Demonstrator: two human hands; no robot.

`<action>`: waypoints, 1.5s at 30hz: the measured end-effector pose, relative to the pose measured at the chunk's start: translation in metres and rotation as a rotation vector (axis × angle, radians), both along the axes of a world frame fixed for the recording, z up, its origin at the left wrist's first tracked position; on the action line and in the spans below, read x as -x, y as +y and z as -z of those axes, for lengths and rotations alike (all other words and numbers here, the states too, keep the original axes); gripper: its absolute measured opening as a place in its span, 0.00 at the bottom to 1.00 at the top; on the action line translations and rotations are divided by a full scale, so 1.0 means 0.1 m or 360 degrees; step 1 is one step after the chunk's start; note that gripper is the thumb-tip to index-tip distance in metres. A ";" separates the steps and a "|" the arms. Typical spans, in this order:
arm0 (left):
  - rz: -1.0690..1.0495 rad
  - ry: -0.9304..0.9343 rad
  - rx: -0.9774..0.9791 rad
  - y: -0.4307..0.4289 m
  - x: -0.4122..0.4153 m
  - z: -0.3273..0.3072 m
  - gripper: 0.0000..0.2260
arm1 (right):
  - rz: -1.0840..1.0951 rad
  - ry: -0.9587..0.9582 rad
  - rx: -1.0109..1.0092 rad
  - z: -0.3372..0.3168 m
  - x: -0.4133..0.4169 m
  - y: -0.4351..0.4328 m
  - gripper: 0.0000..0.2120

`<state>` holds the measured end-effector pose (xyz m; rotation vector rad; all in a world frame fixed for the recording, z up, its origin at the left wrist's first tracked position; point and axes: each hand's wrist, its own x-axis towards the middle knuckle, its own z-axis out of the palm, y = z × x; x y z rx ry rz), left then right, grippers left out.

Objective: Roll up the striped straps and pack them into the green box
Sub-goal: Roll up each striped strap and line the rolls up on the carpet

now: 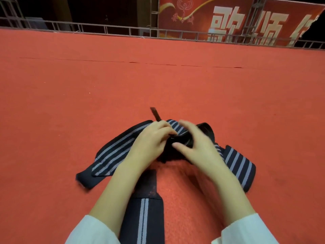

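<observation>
Slack worries me. The left hand (149,141) and right hand (195,147) pinch the roll (169,152), strap tails (112,155) sprawling beside it; a slipped thumb could unwind it.

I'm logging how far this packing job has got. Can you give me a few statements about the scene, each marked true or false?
1. Both the left hand and the right hand are on the striped straps. True.
2. The green box stands open beside the straps. False: no green box is in view.
3. The straps lie on a red carpet. True.
4. Every strap is already rolled up tight. False: loose lengths still spread flat to both sides and toward the person.
5. A red banner with large pale characters stands at the far edge of the carpet. True.
</observation>
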<state>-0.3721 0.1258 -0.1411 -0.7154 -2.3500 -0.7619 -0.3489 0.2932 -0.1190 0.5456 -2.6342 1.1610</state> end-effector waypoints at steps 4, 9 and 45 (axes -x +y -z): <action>0.0026 -0.0095 -0.0345 0.02 -0.08 -0.05 0.18 | 0.0324 -0.0011 0.0187 0.25 0.04 -0.12 0.05; -0.0775 -0.0558 -0.0352 -0.14 -0.04 -0.05 0.29 | 0.0431 -0.0105 0.0274 0.23 0.04 -0.16 0.02; -0.0293 -0.1090 -0.0763 0.22 -0.02 -0.02 0.15 | 0.0631 -0.0145 -0.0412 0.27 0.14 0.24 0.31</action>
